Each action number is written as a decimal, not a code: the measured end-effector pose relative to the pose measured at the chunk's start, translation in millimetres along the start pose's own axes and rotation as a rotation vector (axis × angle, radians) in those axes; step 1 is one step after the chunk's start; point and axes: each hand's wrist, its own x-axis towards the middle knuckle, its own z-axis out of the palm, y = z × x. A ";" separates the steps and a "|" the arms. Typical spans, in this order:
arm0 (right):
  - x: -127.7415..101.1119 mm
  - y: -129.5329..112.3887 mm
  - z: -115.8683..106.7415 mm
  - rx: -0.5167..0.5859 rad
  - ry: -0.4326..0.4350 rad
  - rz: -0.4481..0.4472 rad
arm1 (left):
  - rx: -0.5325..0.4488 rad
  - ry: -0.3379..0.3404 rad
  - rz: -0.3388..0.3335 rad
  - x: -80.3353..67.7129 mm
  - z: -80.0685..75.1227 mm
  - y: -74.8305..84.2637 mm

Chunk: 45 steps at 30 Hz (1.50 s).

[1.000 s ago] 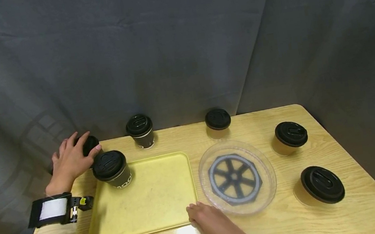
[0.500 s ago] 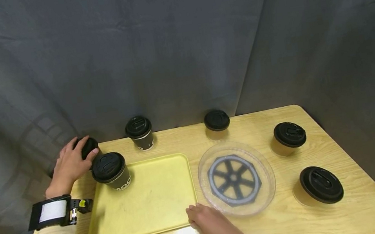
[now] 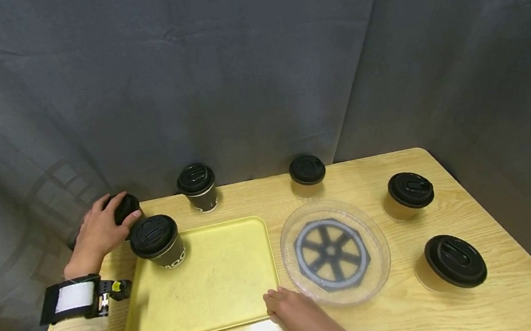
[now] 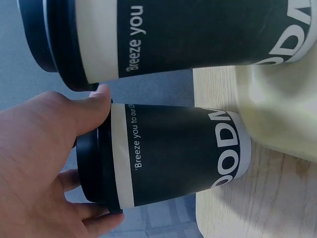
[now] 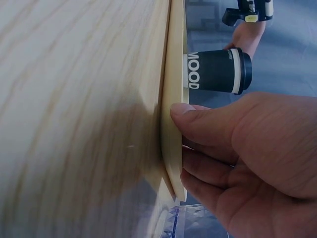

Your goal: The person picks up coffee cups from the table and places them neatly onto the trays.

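In the head view my left hand point(image 3: 100, 229) is at the far left corner, its thumb and fingers round the black lid of a dark paper coffee cup point(image 3: 126, 206). The left wrist view shows that coffee cup point(image 4: 173, 153) upright on the table, just outside the tray. Another lidded coffee cup point(image 3: 157, 241) stands on the yellow tray point(image 3: 210, 284), in its far left corner, close to my left hand. My right hand point(image 3: 306, 319) pinches the tray's near right corner; in the right wrist view the thumb lies on the tray rim point(image 5: 172, 134), with curled fingers beside it.
A dark lidded cup point(image 3: 200, 191) stands behind the tray. Right of the tray lies a round clear plastic dish point(image 3: 382, 251) over a dark spoked shape. Lidded cups with light brown sides stand at the back point(image 3: 307, 188) and along the right point(image 3: 399, 208). A grey curtain point(image 3: 234, 80) hangs behind.
My left hand has come down slightly, and its spread fingers have drawn in round the far left cup's lid. The right hand stays at the tray corner.
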 end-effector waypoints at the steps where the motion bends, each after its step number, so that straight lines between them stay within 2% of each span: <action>1: -0.1 0.0 -0.2 0.001 -0.001 0.001 | 0.002 0.000 0.003 0.2 -0.1 -0.1; 10: -0.2 -1.8 -1.3 0.013 -0.037 0.036 | 0.013 0.014 -0.027 0.2 0.1 2.6; 22: -0.3 -2.2 -1.5 -0.002 -0.042 0.031 | 0.017 0.055 -0.044 -3.4 1.1 2.5; 31: -0.4 -1.7 -2.0 0.005 -0.052 0.040 | 0.046 0.101 -0.035 -5.2 -3.3 4.6; 36: 0.1 -2.5 -2.6 0.005 -0.051 0.042 | 0.076 0.154 -0.034 -9.0 -6.3 8.5; 45: 0.4 -2.5 -2.6 -0.013 -0.037 0.043 | 0.055 0.194 -0.059 -17.0 -10.0 8.4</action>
